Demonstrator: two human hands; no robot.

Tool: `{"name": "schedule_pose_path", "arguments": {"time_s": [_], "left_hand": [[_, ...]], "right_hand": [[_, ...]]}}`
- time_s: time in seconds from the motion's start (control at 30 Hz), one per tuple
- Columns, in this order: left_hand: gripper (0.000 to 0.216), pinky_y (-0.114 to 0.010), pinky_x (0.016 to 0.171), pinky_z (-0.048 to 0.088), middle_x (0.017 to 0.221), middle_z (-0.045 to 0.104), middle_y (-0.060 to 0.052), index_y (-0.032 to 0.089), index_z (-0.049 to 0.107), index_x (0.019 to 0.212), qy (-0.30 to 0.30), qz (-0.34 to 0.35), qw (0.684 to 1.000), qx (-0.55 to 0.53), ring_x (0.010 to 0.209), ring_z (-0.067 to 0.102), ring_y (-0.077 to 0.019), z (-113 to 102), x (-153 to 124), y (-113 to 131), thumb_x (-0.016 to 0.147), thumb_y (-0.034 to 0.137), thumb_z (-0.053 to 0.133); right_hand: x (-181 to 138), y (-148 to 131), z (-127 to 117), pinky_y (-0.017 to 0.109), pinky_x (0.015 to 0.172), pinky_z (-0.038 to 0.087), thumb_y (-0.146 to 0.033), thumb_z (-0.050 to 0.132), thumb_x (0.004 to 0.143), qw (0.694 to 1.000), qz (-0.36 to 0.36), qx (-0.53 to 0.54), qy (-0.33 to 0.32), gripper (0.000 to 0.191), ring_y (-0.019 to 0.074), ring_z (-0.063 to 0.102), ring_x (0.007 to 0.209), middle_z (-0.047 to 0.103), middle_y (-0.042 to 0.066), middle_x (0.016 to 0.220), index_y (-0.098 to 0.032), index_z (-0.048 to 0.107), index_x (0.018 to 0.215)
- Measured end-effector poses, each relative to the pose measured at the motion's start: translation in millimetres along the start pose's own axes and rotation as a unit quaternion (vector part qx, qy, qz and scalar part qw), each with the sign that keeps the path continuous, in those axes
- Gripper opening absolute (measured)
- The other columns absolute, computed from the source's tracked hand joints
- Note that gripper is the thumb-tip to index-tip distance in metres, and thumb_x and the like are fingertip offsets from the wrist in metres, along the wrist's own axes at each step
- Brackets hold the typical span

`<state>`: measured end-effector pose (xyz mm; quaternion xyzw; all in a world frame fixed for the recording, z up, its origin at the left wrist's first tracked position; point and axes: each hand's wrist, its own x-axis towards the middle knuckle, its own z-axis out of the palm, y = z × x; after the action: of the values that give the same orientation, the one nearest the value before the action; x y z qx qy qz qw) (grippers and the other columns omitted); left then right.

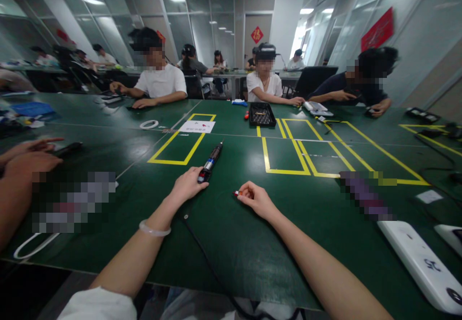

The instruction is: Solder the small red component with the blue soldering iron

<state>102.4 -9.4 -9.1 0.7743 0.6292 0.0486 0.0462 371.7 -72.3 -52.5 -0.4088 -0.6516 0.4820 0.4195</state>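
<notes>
My left hand rests on the green table, fingers curled over the rear end of a corded electric screwdriver that lies pointing away from me. A black cable runs from it back toward my body. My right hand is pinched on a small red-tipped part held just above the tabletop, a short way right of the screwdriver. A pale bangle sits on my left wrist.
Yellow taped rectangles mark the table ahead. A black tray of bits, a white card and a white ring lie farther out. White devices sit at right. Other people sit around the table; another person's hands are at left.
</notes>
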Motion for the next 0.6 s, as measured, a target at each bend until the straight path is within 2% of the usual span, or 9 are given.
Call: {"name": "schedule_pose_path", "arguments": {"time_s": [0.13, 0.27, 0.43, 0.6], "left_hand": [[0.061, -0.034, 0.093, 0.044, 0.132, 0.051, -0.01, 0.021, 0.046, 0.134, 0.005, 0.085, 0.995, -0.056, 0.113, 0.055, -0.0272, 6.8, -9.5, 36.8, 0.078, 0.043, 0.06], [0.061, -0.035, 0.096, 0.043, 0.132, 0.051, -0.009, 0.024, 0.046, 0.133, -0.005, 0.148, 0.983, -0.112, 0.116, 0.053, -0.027, 12.6, -18.3, 62.7, 0.076, 0.039, 0.063], [0.061, -0.035, 0.094, 0.045, 0.132, 0.051, -0.008, 0.024, 0.046, 0.132, -0.02, 0.195, 0.97, -0.14, 0.114, 0.054, -0.0268, 15.4, -25.8, 78.9, 0.075, 0.035, 0.064], [0.058, -0.036, 0.096, 0.044, 0.133, 0.05, -0.009, 0.023, 0.047, 0.13, -0.026, 0.205, 0.969, -0.138, 0.115, 0.054, -0.0271, 12.7, -30.3, 85.4, 0.075, 0.033, 0.063]], "right_hand": [[-0.6, -3.8, -0.2, 0.021, 0.053, 0.035, -0.035, 0.065, 0.079, 0.999, -0.01, -0.041, 0.011, 0.022, 0.0091, 0.044, 0.057, 0.051, -0.004, 0.066, -0.017, 0.055, 0.086], [-1.0, -4.8, -1.3, 0.022, 0.054, 0.036, -0.033, 0.063, 0.08, 0.996, -0.023, -0.084, 0.035, 0.018, 0.0102, 0.046, 0.056, 0.052, -0.004, 0.065, -0.019, 0.053, 0.084], [-0.9, -3.2, -0.9, 0.022, 0.053, 0.035, -0.027, 0.063, 0.078, 0.99, -0.025, -0.14, 0.022, 0.014, 0.011, 0.048, 0.053, 0.051, -0.005, 0.06, -0.02, 0.051, 0.08], [2.1, 2.1, 1.0, 0.021, 0.052, 0.033, -0.024, 0.066, 0.076, 0.985, -0.021, -0.172, 0.023, 0.017, 0.011, 0.047, 0.051, 0.049, -0.007, 0.057, -0.02, 0.049, 0.077]]}}
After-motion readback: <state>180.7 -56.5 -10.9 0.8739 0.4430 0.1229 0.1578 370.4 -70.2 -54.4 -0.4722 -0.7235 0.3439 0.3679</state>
